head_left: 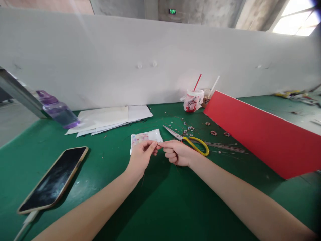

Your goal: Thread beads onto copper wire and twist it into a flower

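Observation:
My left hand (140, 154) is closed in a pinch, with a faint thin wire (143, 180) hanging below it. Its fingertips meet those of my right hand (178, 153), which is also closed, its index finger pointing left. Whatever sits between the fingertips is too small to make out. Just behind the left hand lies a white packet (155, 134) with coloured dots showing on it. Scissors (194, 143) with yellow handles rest open beyond the right hand. A bundle of thin wires (225, 146) and scattered small flat beads (188, 128) lie to their right.
A red board (263, 134) stands slantwise at right, near bead rings (213, 133) and a bagged drink cup (193, 101). At left are a phone (54, 180) with a cable, a purple bottle (59, 110) and white papers (105, 117). A white partition (112, 60) bounds the green table (185, 204).

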`<state>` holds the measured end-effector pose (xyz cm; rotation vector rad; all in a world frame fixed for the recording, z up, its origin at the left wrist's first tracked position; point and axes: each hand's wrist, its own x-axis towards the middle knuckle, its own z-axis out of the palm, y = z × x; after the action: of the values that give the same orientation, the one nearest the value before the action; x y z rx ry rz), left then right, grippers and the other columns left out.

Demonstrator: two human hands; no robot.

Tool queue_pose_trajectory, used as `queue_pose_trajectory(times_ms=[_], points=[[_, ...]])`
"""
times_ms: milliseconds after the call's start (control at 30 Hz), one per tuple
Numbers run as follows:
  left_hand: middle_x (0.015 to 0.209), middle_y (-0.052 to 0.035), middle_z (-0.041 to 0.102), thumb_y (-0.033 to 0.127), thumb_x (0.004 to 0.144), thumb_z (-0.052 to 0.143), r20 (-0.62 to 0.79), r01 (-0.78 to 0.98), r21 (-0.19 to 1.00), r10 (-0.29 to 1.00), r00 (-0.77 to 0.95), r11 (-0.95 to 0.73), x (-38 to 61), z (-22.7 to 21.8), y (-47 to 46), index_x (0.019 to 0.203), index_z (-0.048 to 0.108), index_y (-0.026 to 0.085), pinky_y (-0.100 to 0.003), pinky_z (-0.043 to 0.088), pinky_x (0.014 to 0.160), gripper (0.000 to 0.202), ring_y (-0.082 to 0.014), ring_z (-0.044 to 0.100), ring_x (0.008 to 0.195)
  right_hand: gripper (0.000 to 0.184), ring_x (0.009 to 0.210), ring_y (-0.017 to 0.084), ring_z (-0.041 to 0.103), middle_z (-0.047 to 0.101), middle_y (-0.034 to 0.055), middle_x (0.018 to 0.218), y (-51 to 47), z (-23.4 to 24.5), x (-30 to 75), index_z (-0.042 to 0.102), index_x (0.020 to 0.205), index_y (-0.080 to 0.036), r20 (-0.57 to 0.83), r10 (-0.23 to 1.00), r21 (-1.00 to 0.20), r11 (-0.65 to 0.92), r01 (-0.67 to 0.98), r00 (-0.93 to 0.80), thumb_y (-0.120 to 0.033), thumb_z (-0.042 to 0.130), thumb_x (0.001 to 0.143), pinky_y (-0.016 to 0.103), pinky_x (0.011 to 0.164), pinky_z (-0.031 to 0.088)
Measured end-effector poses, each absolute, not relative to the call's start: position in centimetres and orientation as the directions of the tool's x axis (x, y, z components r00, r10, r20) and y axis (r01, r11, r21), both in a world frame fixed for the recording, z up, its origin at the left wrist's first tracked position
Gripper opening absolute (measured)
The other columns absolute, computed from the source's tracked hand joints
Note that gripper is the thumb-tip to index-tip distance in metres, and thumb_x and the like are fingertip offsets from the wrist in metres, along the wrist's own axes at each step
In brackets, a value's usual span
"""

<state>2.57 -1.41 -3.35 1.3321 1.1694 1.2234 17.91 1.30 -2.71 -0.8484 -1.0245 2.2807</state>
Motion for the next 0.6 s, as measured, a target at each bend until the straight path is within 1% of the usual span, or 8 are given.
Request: queue_pose_trajectory(times_ms=[100, 200, 300, 400, 500, 600], points=[[0.065, -0.0015, 0.059, 0.033, 0.074, 0.054, 0.102, 0.061, 0.993, 0.994, 0.049, -0.104, 2.44, -3.44, -1.3, 0.071, 0.06, 0.014, -0.023, 0.041, 0.056, 0.02, -0.0105, 0.049, 0.057, 0.013, 0.035, 0.003, 0.009, 0.013, -0.0119, 0.044, 1.64, -2.92, 18.13, 0.054, 0.082, -0.015, -0.343, 0.6, -0.772, -0.618, -0.147, -0.723, -0.027, 0.05, 0.077, 0.017, 0.032, 0.007], [0.063, -0.0001, 0.058, 0.033, 0.075, 0.054, 0.119, 0.059, 0.991, 0.992, 0.05, -0.121, 2.33, -3.61, -1.28, 0.07, 0.06, 0.015, -0.022, 0.04, 0.056, 0.02, -0.0099, 0.049, 0.056, 0.012, 0.036, 0.003, 0.009, 0.013, -0.0116, 0.044, 1.87, -3.22, 18.23, 0.053, 0.078, -0.015, -0.347, 0.58, -0.779, -0.616, -0.119, -0.737, -0.026, 0.049, 0.078, 0.017, 0.032, 0.007], [0.061, 0.0008, 0.057, 0.034, 0.074, 0.055, 0.099, 0.047, 0.994, 0.993, 0.063, -0.102, 2.25, -3.83, -1.24, 0.071, 0.061, 0.015, -0.022, 0.04, 0.056, 0.02, -0.0093, 0.049, 0.055, 0.012, 0.035, 0.003, 0.01, 0.015, -0.0117, 0.043, 1.89, -3.4, 18.23, 0.051, 0.074, -0.015, -0.351, 0.597, -0.788, -0.604, -0.116, -0.722, -0.026, 0.05, 0.077, 0.017, 0.032, 0.007], [0.062, 0.0, 0.057, 0.034, 0.074, 0.055, 0.072, 0.034, 0.997, 0.994, 0.077, -0.075, 2.26, -3.99, -1.25, 0.072, 0.062, 0.014, -0.022, 0.041, 0.056, 0.021, -0.0093, 0.049, 0.056, 0.012, 0.035, 0.002, 0.011, 0.015, -0.0121, 0.042, 1.81, -3.46, 18.2, 0.05, 0.074, -0.015, -0.345, 0.629, -0.796, -0.589, -0.137, -0.697, -0.026, 0.05, 0.077, 0.017, 0.032, 0.007], [0.067, -0.0019, 0.06, 0.034, 0.075, 0.055, 0.058, -0.003, 0.998, 0.994, 0.089, -0.058, 2.39, -4.0, -1.34, 0.074, 0.062, 0.014, -0.023, 0.043, 0.059, 0.022, -0.0102, 0.051, 0.059, 0.012, 0.034, 0.002, 0.011, 0.015, -0.0124, 0.041, 1.79, -3.51, 18.19, 0.05, 0.074, -0.015, -0.348, 0.646, -0.794, -0.588, -0.153, -0.679, -0.026, 0.051, 0.077, 0.017, 0.032, 0.007], [0.072, -0.0031, 0.061, 0.034, 0.076, 0.053, 0.027, -0.08, 0.997, 0.992, 0.121, -0.018, 2.53, -3.87, -1.44, 0.078, 0.062, 0.014, -0.024, 0.045, 0.06, 0.022, -0.0105, 0.053, 0.06, 0.012, 0.034, 0.002, 0.011, 0.016, -0.0125, 0.04, 1.83, -3.61, 18.22, 0.05, 0.073, -0.016, -0.349, 0.656, -0.791, -0.589, -0.165, -0.67, -0.027, 0.052, 0.077, 0.017, 0.032, 0.006]])
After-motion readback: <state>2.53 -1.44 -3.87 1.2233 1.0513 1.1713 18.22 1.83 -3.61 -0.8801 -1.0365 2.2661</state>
